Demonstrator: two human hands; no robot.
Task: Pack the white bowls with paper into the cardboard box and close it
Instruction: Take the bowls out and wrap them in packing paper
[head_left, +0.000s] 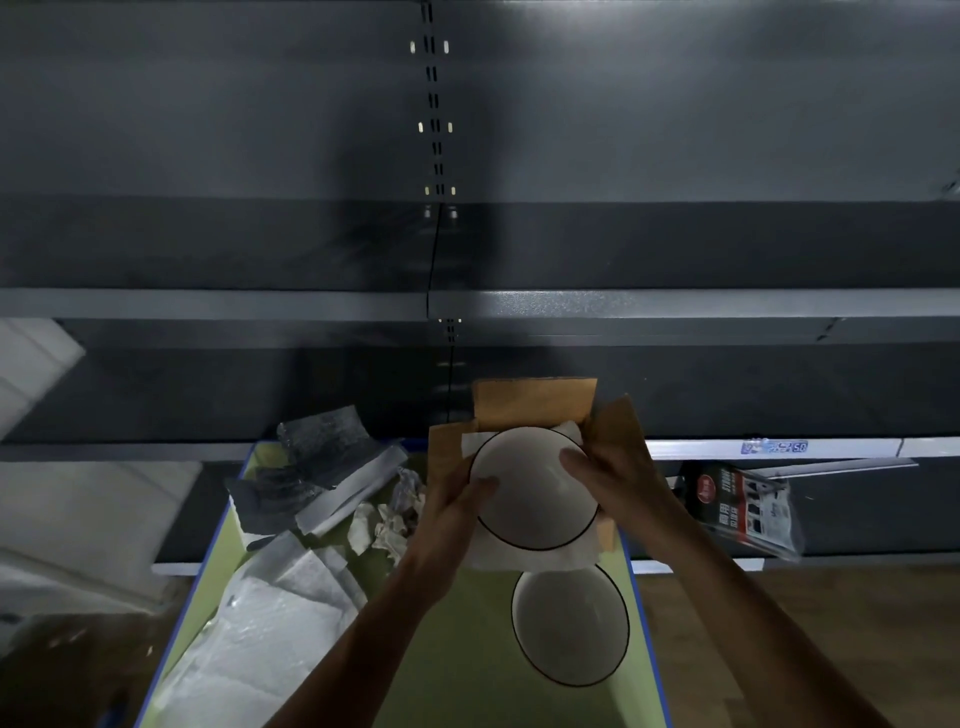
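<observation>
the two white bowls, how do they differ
The held bowl is gripped by the left hand and right hand over the cardboard box; the near bowl lies untouched on the green table. The held bowl sits on white paper; the near bowl has none. Both are white, dark-rimmed.

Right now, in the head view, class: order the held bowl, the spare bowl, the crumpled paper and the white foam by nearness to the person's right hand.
1. The held bowl, gripped by the right hand over the cardboard box.
2. The spare bowl, just below.
3. The crumpled paper, past the left hand.
4. The white foam, far lower left.
</observation>
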